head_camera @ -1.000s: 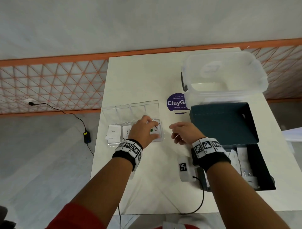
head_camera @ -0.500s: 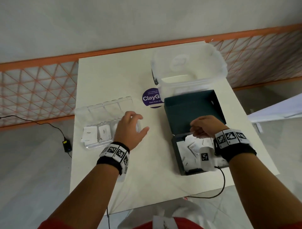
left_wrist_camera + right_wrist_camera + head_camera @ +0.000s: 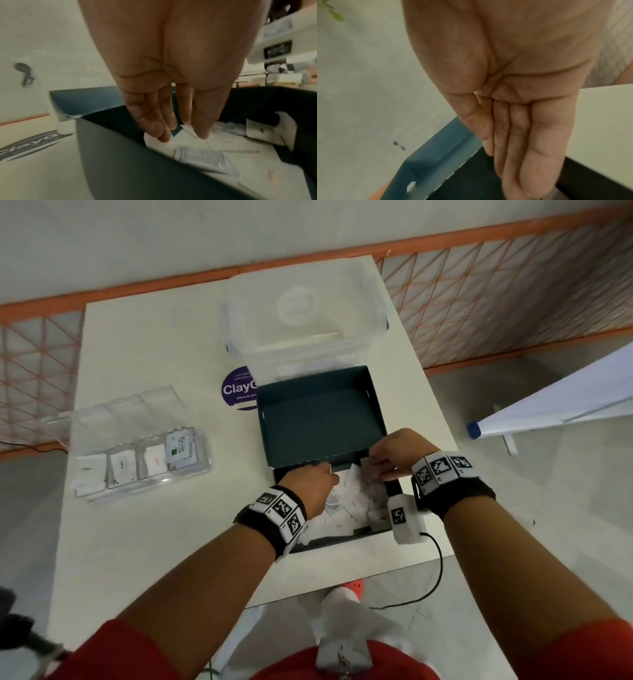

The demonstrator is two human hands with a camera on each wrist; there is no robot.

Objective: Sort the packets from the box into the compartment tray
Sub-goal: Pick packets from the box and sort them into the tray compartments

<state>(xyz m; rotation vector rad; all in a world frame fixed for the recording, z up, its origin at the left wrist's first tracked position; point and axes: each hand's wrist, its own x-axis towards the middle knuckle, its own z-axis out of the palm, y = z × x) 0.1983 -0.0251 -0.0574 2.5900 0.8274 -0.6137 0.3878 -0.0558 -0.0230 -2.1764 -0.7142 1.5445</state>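
Here both hands, left hand (image 3: 313,486) and right hand (image 3: 394,453), reach straight-fingered into the box (image 3: 342,537); packets (image 3: 204,161) blurred.

Box (image 3: 322,419): matt dark card, smooth. Packets (image 3: 352,498) under both hands: white paper, some crinkled and shiny. Tray (image 3: 137,474) well left of the left hand (image 3: 310,487): clear glossy plastic. Tub (image 3: 305,337) beyond the box: frosted plastic. Table (image 3: 164,542): smooth, matt, off-white.

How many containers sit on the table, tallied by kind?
compartment tray: 1
clear tub: 1
dark box: 1
Total: 3
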